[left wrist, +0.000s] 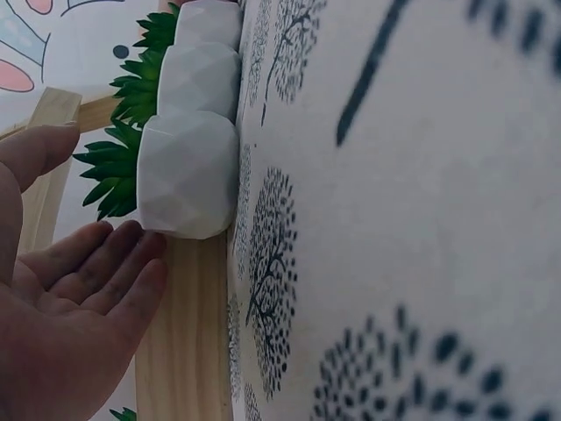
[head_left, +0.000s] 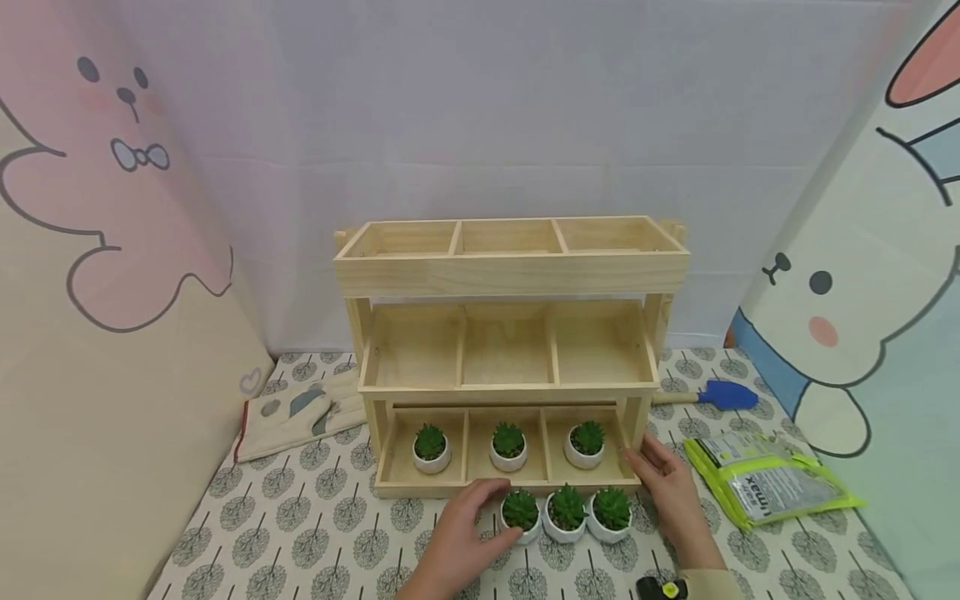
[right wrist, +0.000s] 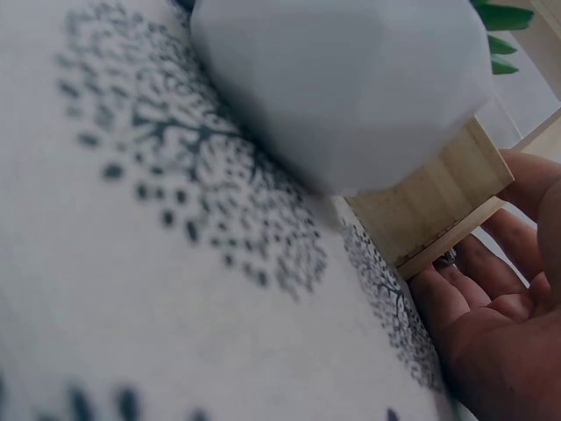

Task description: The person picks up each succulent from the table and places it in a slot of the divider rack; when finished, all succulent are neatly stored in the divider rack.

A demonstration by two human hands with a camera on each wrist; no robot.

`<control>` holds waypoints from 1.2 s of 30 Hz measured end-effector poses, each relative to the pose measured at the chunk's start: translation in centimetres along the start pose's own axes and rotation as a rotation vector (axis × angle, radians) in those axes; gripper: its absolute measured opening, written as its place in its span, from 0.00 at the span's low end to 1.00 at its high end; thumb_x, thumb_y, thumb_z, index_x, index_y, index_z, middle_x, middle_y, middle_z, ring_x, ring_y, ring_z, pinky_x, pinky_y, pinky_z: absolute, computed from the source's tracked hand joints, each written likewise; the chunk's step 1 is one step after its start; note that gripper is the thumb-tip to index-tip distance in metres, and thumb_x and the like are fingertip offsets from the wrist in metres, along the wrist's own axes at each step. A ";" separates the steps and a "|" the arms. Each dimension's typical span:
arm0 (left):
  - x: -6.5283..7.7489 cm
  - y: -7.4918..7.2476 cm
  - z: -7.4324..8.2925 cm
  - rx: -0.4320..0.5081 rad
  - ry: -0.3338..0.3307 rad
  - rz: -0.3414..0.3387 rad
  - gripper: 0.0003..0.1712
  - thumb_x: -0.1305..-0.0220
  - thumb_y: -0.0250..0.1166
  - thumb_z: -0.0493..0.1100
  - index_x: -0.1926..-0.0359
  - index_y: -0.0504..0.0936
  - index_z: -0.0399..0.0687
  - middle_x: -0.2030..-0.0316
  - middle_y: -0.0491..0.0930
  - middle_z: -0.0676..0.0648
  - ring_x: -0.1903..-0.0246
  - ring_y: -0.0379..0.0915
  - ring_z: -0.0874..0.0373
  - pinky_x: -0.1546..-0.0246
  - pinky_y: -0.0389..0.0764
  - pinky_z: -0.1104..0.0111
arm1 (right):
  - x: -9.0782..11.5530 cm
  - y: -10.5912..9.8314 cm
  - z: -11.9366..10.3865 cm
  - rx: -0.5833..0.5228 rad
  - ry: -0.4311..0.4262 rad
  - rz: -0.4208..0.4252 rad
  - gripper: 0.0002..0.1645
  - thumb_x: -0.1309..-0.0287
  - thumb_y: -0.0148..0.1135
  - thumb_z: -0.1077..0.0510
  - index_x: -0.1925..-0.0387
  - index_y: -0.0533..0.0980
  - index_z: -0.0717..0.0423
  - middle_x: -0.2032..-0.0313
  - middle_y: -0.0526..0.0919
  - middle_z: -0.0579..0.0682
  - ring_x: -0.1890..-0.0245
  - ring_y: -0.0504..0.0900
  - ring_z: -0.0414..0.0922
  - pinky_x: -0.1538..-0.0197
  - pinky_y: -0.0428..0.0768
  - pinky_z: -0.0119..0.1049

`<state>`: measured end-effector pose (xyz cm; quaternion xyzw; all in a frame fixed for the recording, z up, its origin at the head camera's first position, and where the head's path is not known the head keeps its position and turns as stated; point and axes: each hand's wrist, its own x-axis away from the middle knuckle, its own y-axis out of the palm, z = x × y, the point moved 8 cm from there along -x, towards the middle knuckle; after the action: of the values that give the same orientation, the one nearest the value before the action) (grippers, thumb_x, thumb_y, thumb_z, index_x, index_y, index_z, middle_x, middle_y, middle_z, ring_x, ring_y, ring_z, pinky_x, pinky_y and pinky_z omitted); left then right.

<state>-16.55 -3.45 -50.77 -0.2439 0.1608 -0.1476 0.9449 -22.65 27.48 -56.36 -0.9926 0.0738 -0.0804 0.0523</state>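
A three-tier wooden shelf (head_left: 512,275) stands on the patterned cloth. Three small succulents in white pots sit in its bottom tier, one per compartment: left (head_left: 431,450), middle (head_left: 508,447) and right (head_left: 585,444). Three more stand in a row before it: left (head_left: 521,512), middle (head_left: 565,514) and right (head_left: 611,514). My left hand (head_left: 468,533) is beside the leftmost front pot, thumb and fingers spread; the left wrist view shows its fingertips close to the pot (left wrist: 188,175). With thumb in front and fingers outside, my right hand (head_left: 667,492) holds the bottom tier's right end (right wrist: 438,197).
White work gloves (head_left: 300,412) lie left of the shelf. To the right are a blue-bladed hand trowel (head_left: 723,395) and a green-and-grey bag (head_left: 772,479). A white curtain (head_left: 510,108) hangs behind, with printed panels on both sides.
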 end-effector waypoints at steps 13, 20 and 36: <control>0.3 0.5 -1.3 -0.052 -0.131 -0.040 0.34 0.47 0.69 0.61 0.40 0.73 0.60 0.46 0.75 0.58 0.45 0.71 0.57 0.43 0.72 0.56 | 0.0 -0.1 -0.1 0.016 -0.002 0.017 0.41 0.39 0.61 0.47 0.28 0.56 0.44 0.31 0.59 0.53 0.33 0.63 0.51 0.43 0.73 0.39; 0.1 1.2 -1.6 -0.079 -0.138 -0.059 0.35 0.48 0.71 0.60 0.39 0.74 0.60 0.46 0.75 0.59 0.45 0.71 0.57 0.44 0.73 0.55 | -0.1 -0.1 -0.1 0.008 0.007 0.013 0.40 0.38 0.61 0.47 0.28 0.56 0.43 0.30 0.58 0.52 0.33 0.61 0.50 0.42 0.72 0.39; -0.5 3.0 -1.9 -0.098 -0.278 -0.161 0.42 0.55 0.75 0.56 0.39 0.73 0.51 0.44 0.74 0.52 0.46 0.71 0.48 0.47 0.73 0.48 | -0.1 -0.2 0.2 0.015 -0.009 0.013 0.40 0.38 0.61 0.48 0.28 0.56 0.43 0.30 0.58 0.52 0.32 0.61 0.50 0.42 0.73 0.37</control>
<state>-17.11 -1.52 -53.76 -0.3200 0.0154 -0.1794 0.9301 -22.74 27.67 -56.57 -0.9921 0.0793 -0.0763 0.0608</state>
